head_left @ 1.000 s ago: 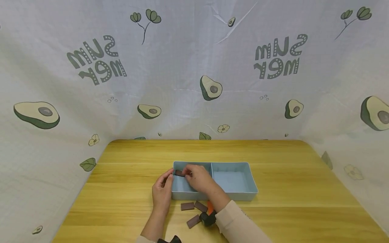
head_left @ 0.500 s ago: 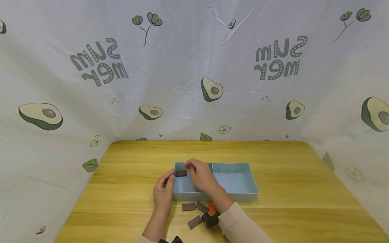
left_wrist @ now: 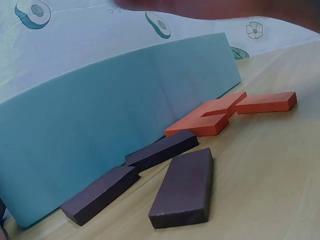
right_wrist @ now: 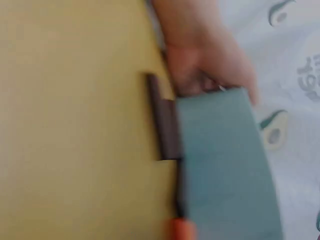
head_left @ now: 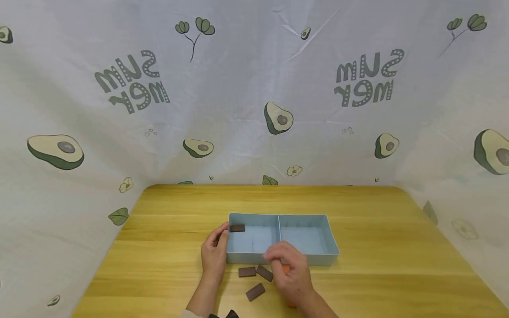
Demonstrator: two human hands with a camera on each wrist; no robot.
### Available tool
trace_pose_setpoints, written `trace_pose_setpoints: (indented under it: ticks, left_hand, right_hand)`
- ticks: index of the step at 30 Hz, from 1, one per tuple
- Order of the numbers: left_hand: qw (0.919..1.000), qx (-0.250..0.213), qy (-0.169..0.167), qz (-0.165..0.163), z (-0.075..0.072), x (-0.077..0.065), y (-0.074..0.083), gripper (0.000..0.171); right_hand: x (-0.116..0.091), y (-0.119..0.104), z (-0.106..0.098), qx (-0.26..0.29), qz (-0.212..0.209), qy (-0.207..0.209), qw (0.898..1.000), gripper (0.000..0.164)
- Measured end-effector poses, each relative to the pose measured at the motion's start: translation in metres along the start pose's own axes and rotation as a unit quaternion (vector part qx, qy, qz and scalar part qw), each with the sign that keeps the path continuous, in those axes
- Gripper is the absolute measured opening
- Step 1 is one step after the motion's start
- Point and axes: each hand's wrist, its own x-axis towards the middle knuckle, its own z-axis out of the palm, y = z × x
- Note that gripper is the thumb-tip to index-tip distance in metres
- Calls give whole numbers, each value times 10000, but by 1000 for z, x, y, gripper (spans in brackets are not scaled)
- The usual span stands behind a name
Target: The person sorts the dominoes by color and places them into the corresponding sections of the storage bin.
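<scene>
A light blue two-compartment box (head_left: pixel 248 258) sits on the table. My left hand (head_left: pixel 214 256) holds it by its left end, thumb toward the front. Inside the left compartment, a dark brown rectangular block (head_left: pixel 237 228) lies by the left wall. My right hand (head_left: pixel 293 276) is over the box's front edge, fingers loosely bent, with nothing visible in them. Below it show orange blocks (left_wrist: pixel 267 102), partly covered in the head view. Three more dark brown blocks (head_left: pixel 255 292) lie in front of the box. The right wrist view is blurred.
Yellow wood-grain table (head_left: pixel 381 274) surrounds the box. A white cloth (head_left: pixel 238 79) printed with avocados hangs behind and at both sides. The box's divider (head_left: pixel 279 228) separates left and right compartments.
My right hand has let go of the dark brown block in the left compartment and drawn back toward me, over the orange blocks. My left hand stays at the box's left end.
</scene>
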Motion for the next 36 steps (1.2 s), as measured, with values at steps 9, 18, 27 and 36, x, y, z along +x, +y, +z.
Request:
trace_pose_setpoints:
  ticks: [9, 18, 27, 36]
  left_hand:
    - [10000, 20, -48, 6, 1, -1, 3, 26]
    - [9999, 15, -8, -151, 1, -5, 4, 25]
    - [9999, 40, -10, -166, 2, -6, 4, 25]
    - [9999, -10, 3, -127, 2, -5, 4, 26]
  right_hand:
    - [-51, 1, -13, -30, 2656, -2043, 9422, 17]
    - [-54, 6, -17, -949, 3085, -3291, 8874, 11]
    - [-50, 3, -17, -1154, 2743, -3852, 8735, 20]
    - [-49, 4, -18, -1027, 2479, -4139, 8699, 24]
